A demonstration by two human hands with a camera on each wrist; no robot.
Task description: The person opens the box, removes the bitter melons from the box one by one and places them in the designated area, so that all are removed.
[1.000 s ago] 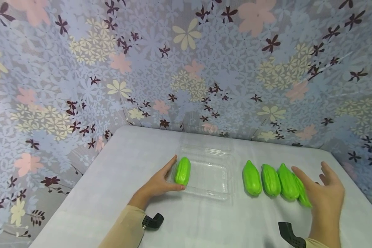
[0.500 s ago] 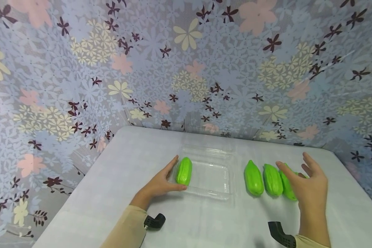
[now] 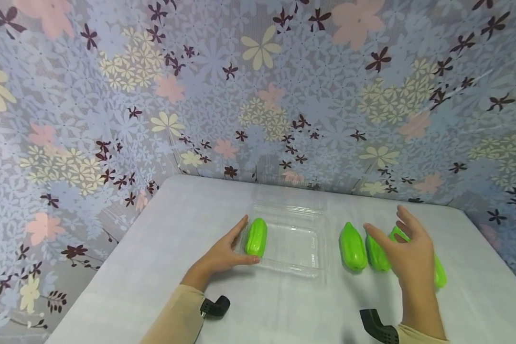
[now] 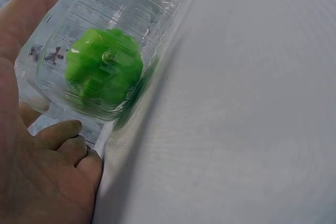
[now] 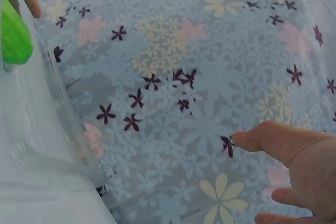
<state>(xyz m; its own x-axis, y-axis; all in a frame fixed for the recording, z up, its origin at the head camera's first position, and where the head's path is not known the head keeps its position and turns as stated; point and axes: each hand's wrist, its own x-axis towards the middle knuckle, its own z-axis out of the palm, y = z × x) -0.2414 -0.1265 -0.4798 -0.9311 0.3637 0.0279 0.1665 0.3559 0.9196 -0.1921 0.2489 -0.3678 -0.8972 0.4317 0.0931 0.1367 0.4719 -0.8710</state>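
Note:
A clear plastic tray (image 3: 303,248) lies on the white table (image 3: 155,267), with one green ridged vegetable (image 3: 256,237) at its left end. My left hand (image 3: 223,255) cups that end, forefinger along the side and thumb at the front rim. In the left wrist view the vegetable (image 4: 104,66) shows through the tray wall (image 4: 157,3), with my curled fingers (image 4: 65,135) at the rim. My right hand (image 3: 406,253) hovers open, fingers spread, over a row of loose green vegetables (image 3: 351,247) right of the tray and partly hides them.
A floral cloth backdrop (image 3: 258,95) rises behind the table and wraps round both sides. Black wrist mounts (image 3: 215,306) sit near the front edge. The right wrist view shows mainly backdrop (image 5: 173,93), the tray's wall (image 5: 42,108) and my thumb (image 5: 278,140).
My right hand has moved left and farther back along the row of loose vegetables, uncovering the rightmost one. The left hand and the tray have stayed put.

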